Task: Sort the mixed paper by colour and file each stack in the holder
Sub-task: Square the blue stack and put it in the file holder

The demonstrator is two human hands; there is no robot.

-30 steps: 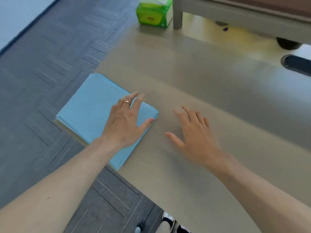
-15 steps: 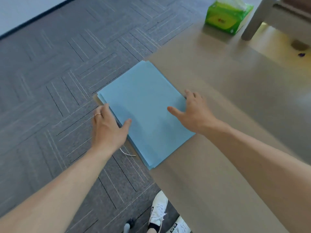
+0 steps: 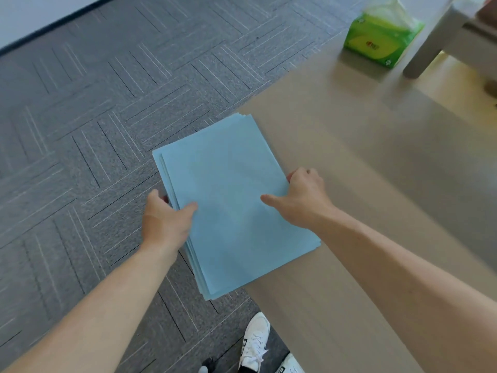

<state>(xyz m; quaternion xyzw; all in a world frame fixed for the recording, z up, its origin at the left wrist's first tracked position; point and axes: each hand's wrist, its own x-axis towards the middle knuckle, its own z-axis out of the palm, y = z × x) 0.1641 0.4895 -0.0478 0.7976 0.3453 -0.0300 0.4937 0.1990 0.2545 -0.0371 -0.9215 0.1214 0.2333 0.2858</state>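
Left hand [image 3: 166,222] clamps the left long edge of the blue paper stack [image 3: 231,200], thumb on top and fingers tucked under. Right hand [image 3: 304,200] takes the opposite long edge, thumb flat on the top sheet and fingers curled at the rim. So we have the stack caught between the two hands, neither nearer than the other. Its long axis runs away from us, with the far end leaning left. It lies at the left edge of the table [image 3: 376,184], its left part out over the carpet [image 3: 94,117]. The sheets fan slightly along the left side, so we reckon squaring comes before lifting. No holder is in view, so we can't call the direction. A tissue pack [image 3: 382,41] sits well apart at the back.
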